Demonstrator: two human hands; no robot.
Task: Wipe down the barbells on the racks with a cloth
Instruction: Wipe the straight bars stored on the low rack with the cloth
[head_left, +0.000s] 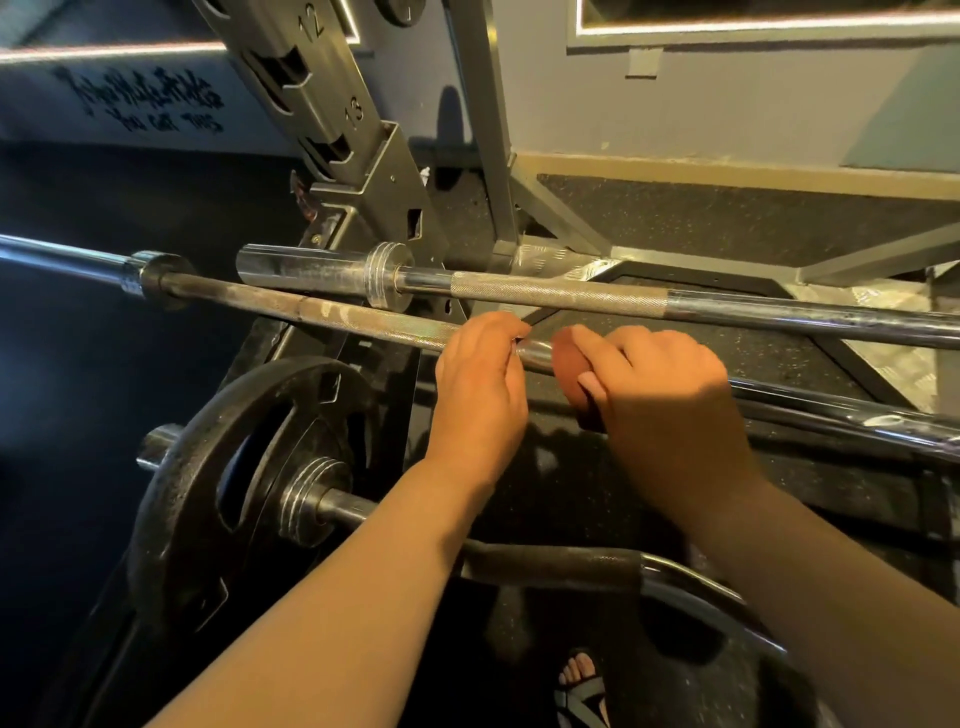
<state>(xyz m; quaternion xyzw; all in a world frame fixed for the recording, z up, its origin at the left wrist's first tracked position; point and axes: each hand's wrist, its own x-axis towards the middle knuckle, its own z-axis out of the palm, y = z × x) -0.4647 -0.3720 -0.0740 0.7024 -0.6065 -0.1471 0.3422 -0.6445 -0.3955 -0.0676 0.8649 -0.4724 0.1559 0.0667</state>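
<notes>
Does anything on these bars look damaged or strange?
The nearer barbell has pale and brownish blotches on its shaft, left of the left hand. Beside the cloth in the right hand the same bar is shiny. Rust or dirt, I cannot tell.

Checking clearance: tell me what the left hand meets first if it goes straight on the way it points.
Probably the silver knurled barbell just beyond the rusty bar that the left hand holds; depth is unclear.
</notes>
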